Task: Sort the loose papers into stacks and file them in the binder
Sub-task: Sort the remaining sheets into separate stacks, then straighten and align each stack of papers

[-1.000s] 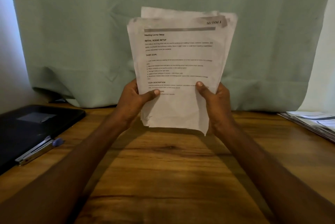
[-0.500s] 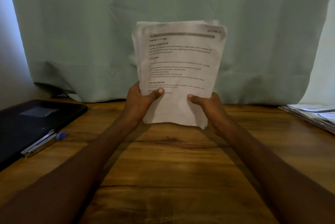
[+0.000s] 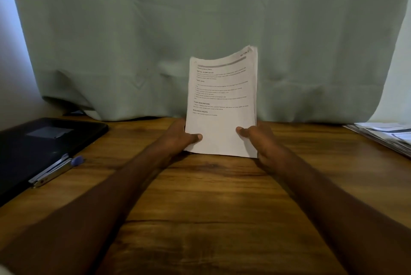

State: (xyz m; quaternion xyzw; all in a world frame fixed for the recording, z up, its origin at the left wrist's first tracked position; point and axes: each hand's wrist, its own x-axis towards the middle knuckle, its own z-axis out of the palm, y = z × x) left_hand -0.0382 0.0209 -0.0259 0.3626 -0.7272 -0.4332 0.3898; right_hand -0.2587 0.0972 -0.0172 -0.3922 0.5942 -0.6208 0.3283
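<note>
Gripping paper stack upright, both hands: left hand, right hand; bottom edge on table.

White printed top sheet of upright paper stack: bold headings legible: "INITIAL SCENE SETUP", "TASK GOAL", "TASK DESCRIPTION", "REQUIRED PROPS". Upper right corner, above grey bar: "SECTION", following numeral blurred. Title line and body text too small to read. Other surfaces: no legible text.
</note>
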